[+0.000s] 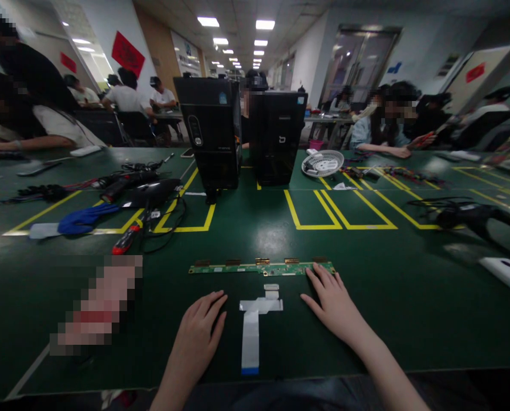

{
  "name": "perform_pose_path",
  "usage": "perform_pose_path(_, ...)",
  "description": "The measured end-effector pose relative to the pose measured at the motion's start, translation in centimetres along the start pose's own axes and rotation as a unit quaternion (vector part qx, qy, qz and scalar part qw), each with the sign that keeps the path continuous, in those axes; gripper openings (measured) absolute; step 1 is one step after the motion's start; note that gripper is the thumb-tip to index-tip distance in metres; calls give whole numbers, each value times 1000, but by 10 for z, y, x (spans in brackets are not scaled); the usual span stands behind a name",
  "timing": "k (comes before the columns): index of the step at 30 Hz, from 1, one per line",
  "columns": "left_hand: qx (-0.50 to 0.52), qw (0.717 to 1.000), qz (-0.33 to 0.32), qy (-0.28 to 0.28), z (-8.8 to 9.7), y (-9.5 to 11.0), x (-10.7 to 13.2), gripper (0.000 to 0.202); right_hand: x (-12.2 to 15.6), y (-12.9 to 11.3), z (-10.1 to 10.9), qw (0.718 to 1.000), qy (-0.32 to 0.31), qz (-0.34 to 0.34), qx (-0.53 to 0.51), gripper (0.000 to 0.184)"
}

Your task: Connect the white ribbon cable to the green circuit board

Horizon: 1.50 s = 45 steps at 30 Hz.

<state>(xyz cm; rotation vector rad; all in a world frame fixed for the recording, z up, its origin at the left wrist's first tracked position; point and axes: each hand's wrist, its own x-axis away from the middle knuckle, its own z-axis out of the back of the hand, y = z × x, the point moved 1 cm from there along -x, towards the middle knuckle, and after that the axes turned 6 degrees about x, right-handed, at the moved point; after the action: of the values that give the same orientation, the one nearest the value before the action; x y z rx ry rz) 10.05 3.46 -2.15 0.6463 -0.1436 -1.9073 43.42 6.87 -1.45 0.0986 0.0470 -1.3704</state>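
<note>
A long, narrow green circuit board lies crosswise on the green table, with several brown-gold tabs along its far edge. Closer to me is a white flat ribbon cable, bent at its upper part, with a blue end towards me and a connector at the far end. My right hand rests with fingers spread, its fingertips touching the right end of the board. To the left of the cable, my left hand lies on the table with fingers stretched out, holding nothing and apart from both board and cable.
Two black computer towers stand at the back centre. A white basket is right of them. At left lie a red-black screwdriver, a blue glove and dark cables. Black cables lie at right. Other people sit around.
</note>
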Motion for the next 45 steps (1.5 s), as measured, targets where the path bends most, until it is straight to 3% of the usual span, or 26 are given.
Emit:
perform_pose_path(6,-2,1000,3,-2,1,1,0,33,-3,-9,14,999,-28,18,5,66)
perform_pose_path(12,2,1000,2,1,1,2,-1,33,-12,14,39,997,-24,53,-44,57)
perform_pose_path(15,3,1000,3,2,1,2,-1,33,-18,28,41,989,1,123,-77,50)
perform_pose_path(19,7,1000,-6,4,2,4,-1,32,-22,36,29,971,4,215,-108,47)
perform_pose_path(24,53,998,-37,-16,0,26,-5,32,-26,31,15,962,-4,241,-126,50)
perform_pose_path(31,86,988,-96,-87,-14,68,-18,38,-26,27,13,964,-4,239,-116,54)
perform_pose_path(37,74,983,-118,-120,-25,83,-20,38,-21,21,12,966,0,234,-112,56)
perform_pose_path(45,58,987,-108,-100,-40,97,-32,47,-20,17,15,963,3,241,-123,56)
